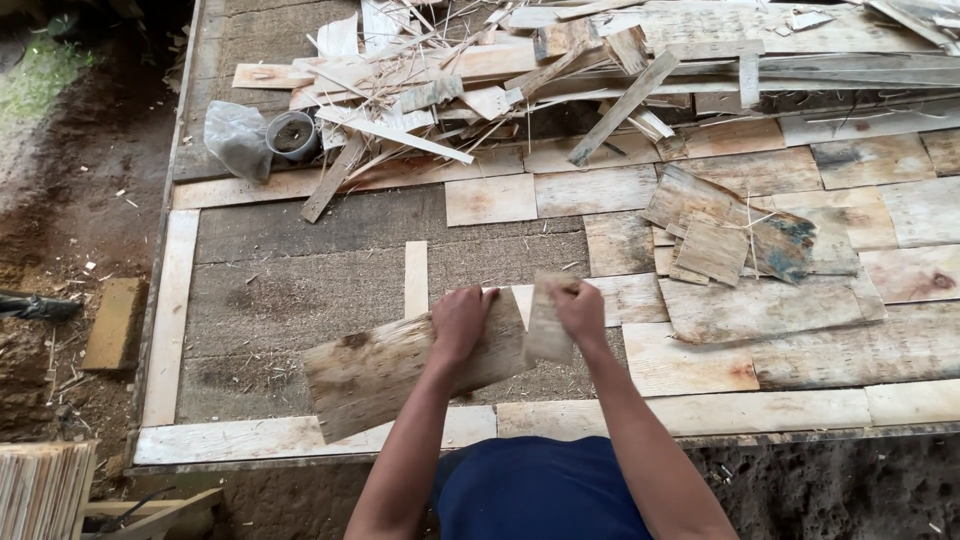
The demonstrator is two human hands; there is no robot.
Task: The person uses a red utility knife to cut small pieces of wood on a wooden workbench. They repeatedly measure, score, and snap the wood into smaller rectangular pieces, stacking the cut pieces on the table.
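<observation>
Left hand (pixel 459 322) grips the big board (pixel 400 368), long axis slanting down-left over the floor (pixel 300 290), while right hand (pixel 578 303) fingers close on a narrow upright strip (pixel 546 330) just beside its right end.

Taking the narrow upright strip (pixel 416 278) on the platform (pixel 300 290) as landmark: to its left lies a broad bare stretch of grey board, open for a hand to pass as far as the pale edge plank (pixel 168 320). Beyond the strip, at the far side, a heap of splintered offcuts (pixel 480 70) blocks the way, with a grey pot (pixel 292 135) and a plastic bag (pixel 235 135) at its left end. To the strip's right, loose stacked veneer pieces (pixel 725 235) clutter the surface. Nearer than the strip, the large plywood sheet (pixel 400 365) under the left hand (pixel 460 322) covers the boards.
</observation>
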